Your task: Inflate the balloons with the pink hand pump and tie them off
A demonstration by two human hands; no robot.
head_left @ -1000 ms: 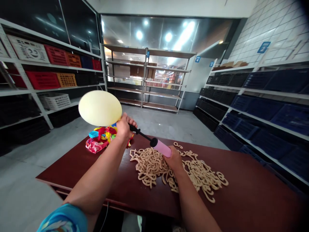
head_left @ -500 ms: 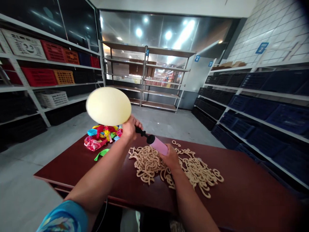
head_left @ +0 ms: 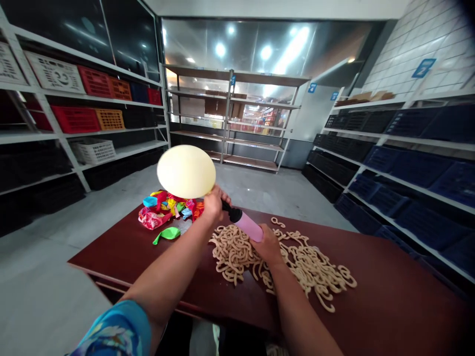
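Observation:
A pale yellow balloon (head_left: pixel 186 171), blown up round, sits at the nozzle end of a hand pump with a pink barrel (head_left: pixel 250 227) and black end. My left hand (head_left: pixel 215 203) is closed around the balloon's neck and the pump's black end, and its fingers hide where they join. Around the lower pink barrel my right hand (head_left: pixel 267 244) is wrapped. Both hands hold the pump slantwise above the table. Beneath the right hand lies a heap of beige, curly twisted pieces (head_left: pixel 233 252). A limp green balloon (head_left: pixel 169 233) lies left of my left forearm.
On the dark red table (head_left: pixel 122 257), a pile of limp coloured balloons (head_left: pixel 156 217) lies at the back left. Shelves with red crates (head_left: pixel 76 119) stand left, dark blue crates (head_left: pixel 411 168) right. A metal rack (head_left: pixel 227 118) stands behind the table.
My hands have come closer together, and less of the pump's black shaft shows between them. The yellow balloon has shifted right and slightly down. The view has turned a little left.

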